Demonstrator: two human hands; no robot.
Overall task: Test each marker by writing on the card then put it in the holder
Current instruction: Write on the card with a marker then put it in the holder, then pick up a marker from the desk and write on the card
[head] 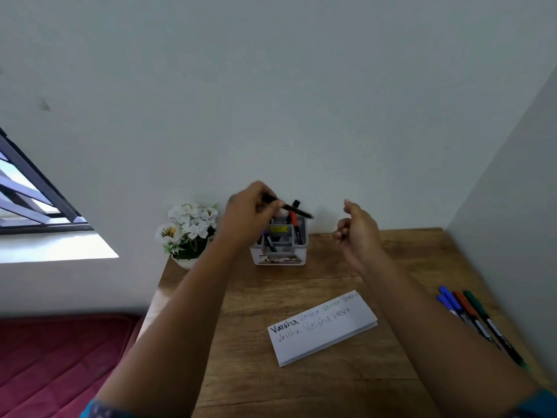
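My left hand (250, 212) grips a black marker (297, 210) and holds it tilted just above the grey holder (281, 248) at the back of the wooden desk. A red marker (294, 220) and other pens stand in the holder. My right hand (357, 229) hovers to the right of the holder with fingers loosely curled and nothing in it. The white card (322, 327) lies nearer me on the desk, covered with several handwritten words. Several loose markers (470, 315), blue, red and green, lie at the desk's right edge.
A pot of white flowers (188, 233) stands at the desk's back left corner, beside the holder. Walls close the desk in at the back and right. A red mattress (60, 357) lies below on the left, under a window (27, 188).
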